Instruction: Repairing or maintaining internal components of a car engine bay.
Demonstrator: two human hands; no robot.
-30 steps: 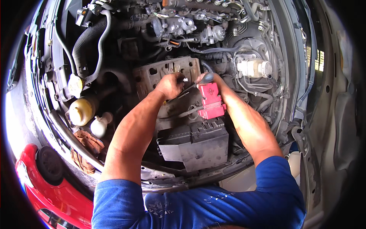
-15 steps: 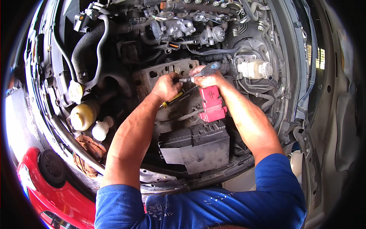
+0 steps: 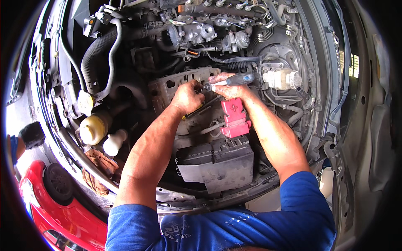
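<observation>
Over the metal battery tray (image 3: 161,85), my right hand (image 3: 229,88) is wrapped round a driver with a grey-blue handle (image 3: 242,78). The driver's metal end points left toward my left hand (image 3: 188,98). My left fingers are pinched together at that end; what sits between them is too small to make out. Below my left hand lies a yellow-and-black screwdriver (image 3: 201,111), partly covered by the hand. A red battery terminal cover (image 3: 235,117) with its cable rests just under my right wrist.
A black plastic box (image 3: 217,165) stands between my forearms. At left are a yellowish reservoir (image 3: 93,129), a white bottle neck (image 3: 114,143) and a brown rag (image 3: 102,161). A brake fluid reservoir (image 3: 280,79) sits right of my right hand. Beyond the bumper is a red car (image 3: 63,209).
The driver's handle has swung from slanting upward to nearly level, and its end has turned with it. A dark shape and blue clothing of another person have come in at far left.
</observation>
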